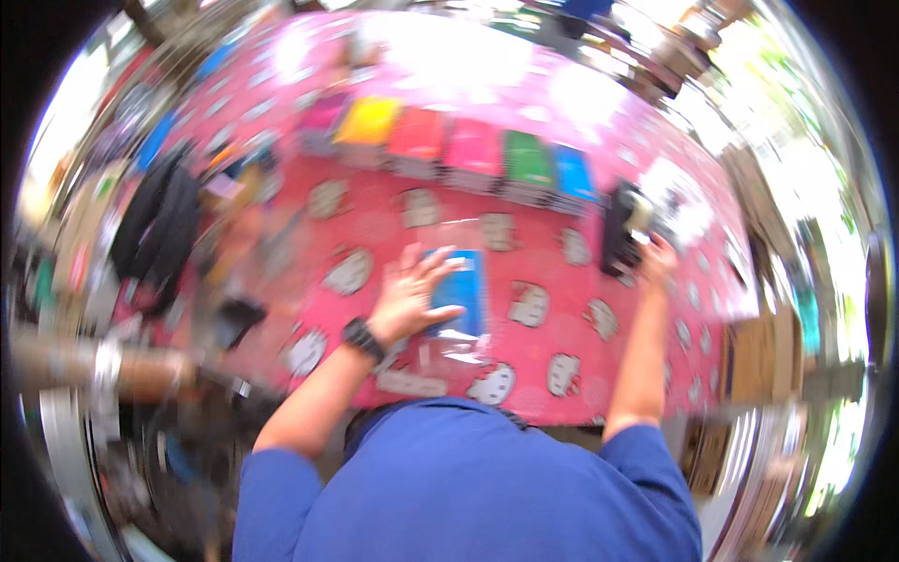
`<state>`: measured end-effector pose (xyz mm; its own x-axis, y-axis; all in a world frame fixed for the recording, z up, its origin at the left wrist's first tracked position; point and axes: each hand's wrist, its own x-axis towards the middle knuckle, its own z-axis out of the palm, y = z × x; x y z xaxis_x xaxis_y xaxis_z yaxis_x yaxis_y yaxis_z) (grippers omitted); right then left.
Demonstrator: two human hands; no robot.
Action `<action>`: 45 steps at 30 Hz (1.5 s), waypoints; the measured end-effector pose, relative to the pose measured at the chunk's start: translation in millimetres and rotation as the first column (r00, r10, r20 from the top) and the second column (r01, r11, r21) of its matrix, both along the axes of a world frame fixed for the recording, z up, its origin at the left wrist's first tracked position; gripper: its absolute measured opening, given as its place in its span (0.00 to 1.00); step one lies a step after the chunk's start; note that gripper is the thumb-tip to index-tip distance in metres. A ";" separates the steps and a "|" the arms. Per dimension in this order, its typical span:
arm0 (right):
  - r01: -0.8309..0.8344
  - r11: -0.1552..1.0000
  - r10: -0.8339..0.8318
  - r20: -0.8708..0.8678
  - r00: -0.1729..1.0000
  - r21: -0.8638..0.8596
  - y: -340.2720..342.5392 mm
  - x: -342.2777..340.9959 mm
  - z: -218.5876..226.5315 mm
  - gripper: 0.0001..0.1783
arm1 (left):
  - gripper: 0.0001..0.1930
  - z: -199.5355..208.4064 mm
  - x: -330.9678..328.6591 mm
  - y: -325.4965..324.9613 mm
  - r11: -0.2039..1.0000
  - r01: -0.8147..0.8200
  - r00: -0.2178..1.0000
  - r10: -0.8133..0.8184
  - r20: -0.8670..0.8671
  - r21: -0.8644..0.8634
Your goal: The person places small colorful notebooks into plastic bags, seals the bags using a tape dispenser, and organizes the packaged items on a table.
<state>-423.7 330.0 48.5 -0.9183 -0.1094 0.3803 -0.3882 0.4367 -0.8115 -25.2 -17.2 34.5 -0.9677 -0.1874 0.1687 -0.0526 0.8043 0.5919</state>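
My left hand [412, 292], with a dark watch on its wrist, lies with fingers spread over a blue notebook [461, 304]. Clear plastic [454, 354] surrounds the notebook and extends past its near and far edges. To the right, my right hand [658, 260] reaches to a black tape dispenser [618, 232] with a pale roll in it. Its fingers look pinched at the dispenser's right side; blur hides what is between them. Beyond my hands a row of notebook stacks runs across the table, from a purple stack [323, 120] to a blue stack [571, 178].
A pink patterned cloth [552, 309] covers the table. At the left are a black bag [159, 220] and blurred clutter. White sheets [679, 201] lie right of the dispenser, and a cardboard box [763, 356] stands off the right edge. Window glare whitens the far end.
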 end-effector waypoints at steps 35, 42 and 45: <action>-0.629 0.746 0.505 0.430 0.748 0.219 -146.8 231.2 -16.3 0.14 | 0.34 10.9 55.5 4.4 0.962 -0.208 0.847 0.267 -0.460 0.177; -0.299 0.901 0.337 -0.073 0.939 0.315 -119.6 233.8 -75.5 0.12 | 0.20 111.3 338.3 -59.3 0.029 -0.986 0.143 0.634 -0.760 -0.161; -0.301 0.857 0.329 0.005 0.944 0.418 -134.7 239.6 -58.3 0.13 | 0.48 96.8 485.3 -61.3 -0.290 -0.830 -0.030 0.877 -0.479 -0.477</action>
<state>-184.1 195.3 -9.8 -0.7834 -0.5468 0.2954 -0.6064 0.5683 -0.5562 460.1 -78.5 131.3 0.0909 -0.7298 0.6776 -0.9956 -0.0522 0.0772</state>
